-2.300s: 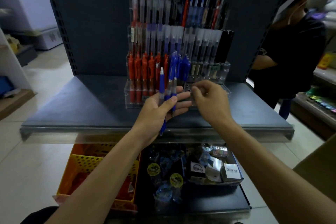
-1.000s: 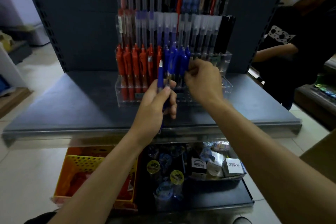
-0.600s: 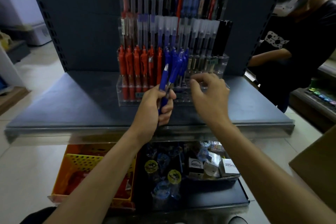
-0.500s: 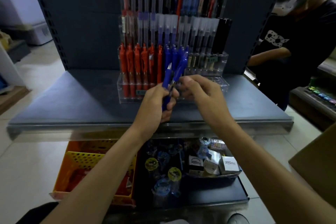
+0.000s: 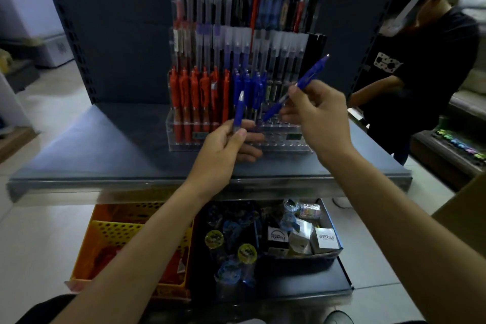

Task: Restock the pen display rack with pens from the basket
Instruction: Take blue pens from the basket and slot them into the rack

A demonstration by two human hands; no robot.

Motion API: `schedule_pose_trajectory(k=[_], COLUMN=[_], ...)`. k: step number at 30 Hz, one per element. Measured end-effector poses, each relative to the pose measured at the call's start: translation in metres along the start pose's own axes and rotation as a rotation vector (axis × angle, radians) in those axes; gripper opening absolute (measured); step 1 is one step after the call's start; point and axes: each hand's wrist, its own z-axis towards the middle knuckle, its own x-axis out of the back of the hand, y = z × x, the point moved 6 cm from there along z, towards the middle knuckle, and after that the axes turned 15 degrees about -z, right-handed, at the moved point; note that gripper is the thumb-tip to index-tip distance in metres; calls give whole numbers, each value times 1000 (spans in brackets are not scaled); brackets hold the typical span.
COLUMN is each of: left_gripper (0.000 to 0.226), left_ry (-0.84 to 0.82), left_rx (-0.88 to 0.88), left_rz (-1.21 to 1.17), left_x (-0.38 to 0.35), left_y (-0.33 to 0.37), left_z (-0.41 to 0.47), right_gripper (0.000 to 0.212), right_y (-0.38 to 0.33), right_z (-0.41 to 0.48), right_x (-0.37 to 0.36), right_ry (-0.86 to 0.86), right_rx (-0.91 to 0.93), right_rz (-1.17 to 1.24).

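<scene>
The left hand has its thumb and curled fingers closed round the lower barrel of an upright blue plastic pen. At its 2 o'clock, the right hand pinches a second blue pen, tilted, with its top end towards 1 o'clock and its lower end just above the front row of the clear tiered acrylic pen rack. In that rack a block of orange-red pens stands at 9 o'clock of a cluster of blue pens; the higher tiers are blurred. The rack sits on a dark grey metal shelf against a dark perforated-edged back panel. Below, at 7 o'clock, a yellow-and-orange perforated plastic basket rests on the pale tiled floor, beside a lower shelf holding small boxes marked VERSATILE. A person in a black T-shirt stands at 2 o'clock; a white chest freezer is at 10 o'clock.
</scene>
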Motion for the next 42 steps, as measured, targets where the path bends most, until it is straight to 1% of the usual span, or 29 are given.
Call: schedule_pose_trajectory(k=[3, 7, 12, 15, 18, 20, 22, 24, 26, 28, 31, 33, 35, 36, 38, 40, 42], left_gripper=[22, 24, 27, 26, 25, 29, 38, 43, 42, 41, 33, 29, 26, 26, 25, 33, 40], left_ry=[-14, -48, -52, -42, -33, -44, -66, -65, -53, -36, -12, -4, 10, 21, 40, 27, -6], left_rx=[-26, -79, -111, -97, -53, -21, 4, 14, 12, 24, 30, 7, -24, -33, -29, -8, 5], left_rz=[-26, -29, 39, 50, 6, -76, -155, -159, -137, -111, -75, -25, 18, 21, 13, 25, 48], left_x=[0, -1, 2, 3, 6, 7, 8, 10, 11, 10, 9, 9, 10, 10, 11, 9, 7], left_y=[3, 11, 17, 15, 10, 6, 3, 0, -1, -1, 1, 3, 6, 7, 9, 10, 11], left_z=[2, 4, 7, 9, 12, 14, 15, 16, 15, 14, 12, 11, 9, 7, 3, 0, -5], right_gripper=[14, 15, 16, 18, 23, 24, 22, 19, 21, 23, 26, 29, 33, 32, 30, 31, 35], right_y=[-1, -2, 9, 12, 12, 9, 6, 4, 4, 9, 20, 24, 23, 20, 7, -5, -12], right_z=[16, 32, 36, 31, 30, 30, 26, 19, 16, 16, 14, 9, 0, -7, -21, -37, -48], right_x=[2, -9, -43, -49, -48, -47, -48, -52, -53, -52, -51, -49, -41, -34, -23, -22, -29], right_ry=[40, 24, -156, -111, -57, -53, -68, -72, -38, -23, -106, -125, -51, 11, 98, 44, -77], right_rx=[4, 60, 140, 174, 241, 265, 317, 376, 369, 303, 202, 187, 187, 209, 354, 537, 641], right_rz=[-24, -211, -561, -658, -755, -774, -840, -909, -915, -913, -917, -846, -721, -650, -581, -605, -655])
